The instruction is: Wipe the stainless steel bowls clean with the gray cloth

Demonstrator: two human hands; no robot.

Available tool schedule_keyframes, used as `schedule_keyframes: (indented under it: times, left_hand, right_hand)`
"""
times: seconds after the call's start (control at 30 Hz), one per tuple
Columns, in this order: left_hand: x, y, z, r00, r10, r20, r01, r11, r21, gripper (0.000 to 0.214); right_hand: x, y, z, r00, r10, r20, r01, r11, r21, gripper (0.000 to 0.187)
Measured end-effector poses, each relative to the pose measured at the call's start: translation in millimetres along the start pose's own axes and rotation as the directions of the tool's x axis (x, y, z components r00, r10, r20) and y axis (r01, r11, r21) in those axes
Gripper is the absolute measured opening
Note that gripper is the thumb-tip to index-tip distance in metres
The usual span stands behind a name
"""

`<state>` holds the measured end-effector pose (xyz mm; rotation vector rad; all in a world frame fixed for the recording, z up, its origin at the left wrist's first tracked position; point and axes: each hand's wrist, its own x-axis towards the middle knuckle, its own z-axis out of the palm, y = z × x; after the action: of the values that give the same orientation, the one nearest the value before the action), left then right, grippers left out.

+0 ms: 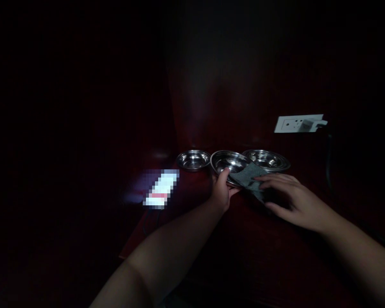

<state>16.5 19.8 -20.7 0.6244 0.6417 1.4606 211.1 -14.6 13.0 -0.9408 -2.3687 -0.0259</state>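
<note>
My left hand (222, 190) grips a shiny steel bowl (229, 161) by its near rim, thumb on top and fingers underneath. The bowl is tilted towards me. A grey-green cloth (248, 177) lies over the bowl's right near edge. My right hand (290, 196) has hold of the cloth at its right side, fingers bent and thumb lower down; the fingertips are partly lost in shadow. Left of the held bowl stands a second steel bowl (194, 160). Behind it to the right is another steel bowl (266, 160), which looks stacked with at least one more.
A lit, blurred-out phone-like screen (161, 189) lies on the left of the dark red table (186, 201), with a thin cable by it. On the back wall is a white socket (298, 124) with a plug and a hanging cord (329, 162). Much is too dark to see.
</note>
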Motion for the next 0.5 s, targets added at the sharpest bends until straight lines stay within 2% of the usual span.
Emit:
schedule_keyframes:
  times: [0.17, 0.27, 0.37, 0.43, 0.47, 0.5]
  left_hand:
    - [0.2, 0.3, -1.1, 1.0, 0.012, -0.027, -0.012, 1.0, 0.006, 0.056]
    - [1.1, 0.4, -1.4, 0.998, 0.027, -0.05, -0.028, 0.999, -0.015, 0.057]
    - [1.6, 0.6, -0.4, 0.997, 0.049, -0.051, -0.052, 0.997, -0.053, 0.057]
    - [0.7, 1.0, 1.4, 0.996, 0.081, -0.025, -0.083, 0.994, -0.075, 0.055]
    - [-0.1, 1.3, 2.6, 0.996, 0.085, -0.013, -0.086, 0.993, -0.077, 0.055]
    - [-1.0, 1.6, 3.8, 0.997, 0.077, -0.016, -0.078, 0.994, -0.075, 0.054]
  right_hand:
    - [-7.1, 11.4, 1.7, 0.999, 0.008, 0.034, -0.015, 0.976, 0.218, 0.065]
    - [-9.3, 16.6, 6.1, 0.999, 0.026, 0.032, -0.036, 0.915, 0.403, 0.078]
    - [-6.8, 16.2, 11.9, 0.994, 0.108, -0.004, -0.082, 0.774, 0.628, 0.071]
    - [-2.7, 12.7, 15.2, 0.967, 0.255, -0.017, -0.157, 0.645, 0.748, 0.066]
    - [-0.3, 10.2, 16.7, 0.947, 0.321, -0.019, -0.199, 0.632, 0.749, 0.061]
    - [2.1, 7.5, 18.0, 0.921, 0.388, -0.042, -0.249, 0.667, 0.702, 0.052]
